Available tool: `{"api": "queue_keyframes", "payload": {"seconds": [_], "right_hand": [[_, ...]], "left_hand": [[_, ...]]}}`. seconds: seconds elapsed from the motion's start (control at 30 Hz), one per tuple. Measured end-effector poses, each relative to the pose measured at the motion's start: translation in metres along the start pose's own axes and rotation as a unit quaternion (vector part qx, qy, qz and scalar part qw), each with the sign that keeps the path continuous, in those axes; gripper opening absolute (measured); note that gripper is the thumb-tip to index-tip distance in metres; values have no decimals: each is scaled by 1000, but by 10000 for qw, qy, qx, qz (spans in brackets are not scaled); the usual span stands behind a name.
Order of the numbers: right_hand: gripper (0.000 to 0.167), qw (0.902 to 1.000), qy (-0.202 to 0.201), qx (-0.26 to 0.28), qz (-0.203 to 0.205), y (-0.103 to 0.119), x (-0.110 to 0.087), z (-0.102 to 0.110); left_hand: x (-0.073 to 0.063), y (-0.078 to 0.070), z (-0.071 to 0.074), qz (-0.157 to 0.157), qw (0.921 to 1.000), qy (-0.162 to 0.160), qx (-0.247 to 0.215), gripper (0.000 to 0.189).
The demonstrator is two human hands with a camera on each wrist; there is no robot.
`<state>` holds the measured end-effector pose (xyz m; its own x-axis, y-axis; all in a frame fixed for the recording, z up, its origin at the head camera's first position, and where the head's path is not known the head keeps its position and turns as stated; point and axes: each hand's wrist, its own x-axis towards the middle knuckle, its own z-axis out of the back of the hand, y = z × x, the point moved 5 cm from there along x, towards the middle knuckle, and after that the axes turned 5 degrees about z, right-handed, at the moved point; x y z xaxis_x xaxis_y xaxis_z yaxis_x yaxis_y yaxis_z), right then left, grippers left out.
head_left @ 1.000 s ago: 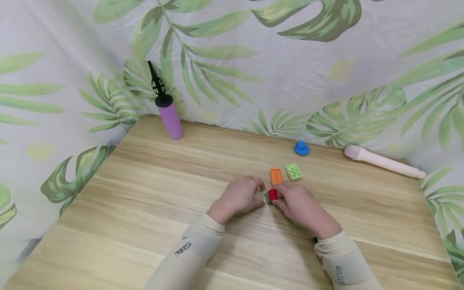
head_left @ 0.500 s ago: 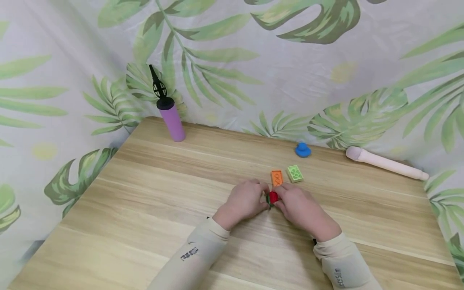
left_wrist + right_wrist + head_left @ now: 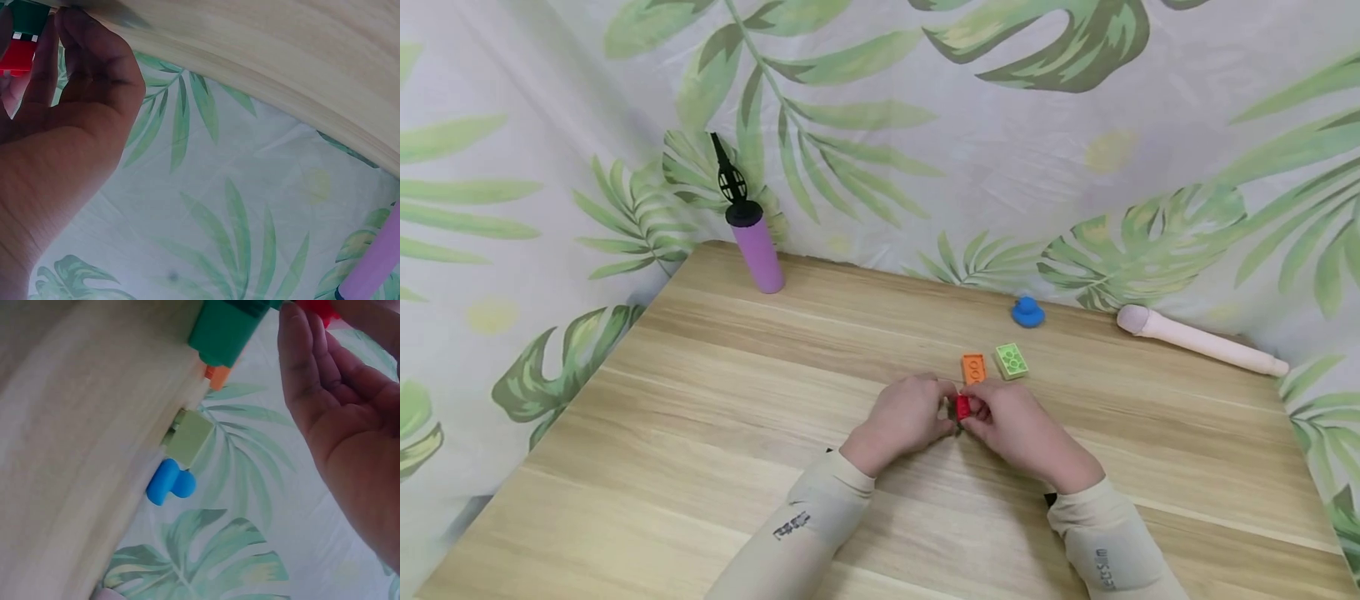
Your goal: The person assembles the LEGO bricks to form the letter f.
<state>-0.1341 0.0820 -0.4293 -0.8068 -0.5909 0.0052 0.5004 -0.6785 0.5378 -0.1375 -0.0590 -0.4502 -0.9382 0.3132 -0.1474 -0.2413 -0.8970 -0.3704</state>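
In the head view my right hand (image 3: 1022, 429) pinches a small red toy brick (image 3: 962, 407) between thumb and fingers. My left hand (image 3: 908, 414) faces it from the left, thumb and fingers curled about a green toy brick (image 3: 226, 330) that is mostly hidden in the head view. The left wrist view, with the table at its top, has the red brick set right against the green brick's studded side, a narrow light gap showing between them. Just beyond the hands lies an orange brick (image 3: 973, 367), underside up. A light green brick (image 3: 1012, 361), also hollow side up, lies to its right.
A blue toy duck (image 3: 1027, 312) sits farther back on the wooden table (image 3: 700, 433). A pale pink toy microphone (image 3: 1206, 340) lies along the back right edge. At the back left stands a purple hand pump (image 3: 758, 254) with a black nozzle, before a leaf-print cloth.
My left hand has moved right, its fingers closing in on the green brick. The red brick in my right hand has tilted and shifted over the green one, covering it in the head view.
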Motion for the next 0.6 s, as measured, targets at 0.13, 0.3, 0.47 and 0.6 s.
{"api": "queue_keyframes", "payload": {"seconds": [0.13,0.3,0.47,0.6], "right_hand": [[29,9997,102,206,-105,-4,0,1],[21,9991,192,369,-13,-8,0,3],[25,9980,315,547,-104,-14,-1,5],[32,9968,381,655,-234,-21,-2,5]], "left_hand": [[0,-2,1,-5,10000,37,58,32],[0,-2,1,55,9999,88,108,33],[-1,0,2,143,9998,166,13,35],[-1,0,2,140,9996,251,-57,35]]}}
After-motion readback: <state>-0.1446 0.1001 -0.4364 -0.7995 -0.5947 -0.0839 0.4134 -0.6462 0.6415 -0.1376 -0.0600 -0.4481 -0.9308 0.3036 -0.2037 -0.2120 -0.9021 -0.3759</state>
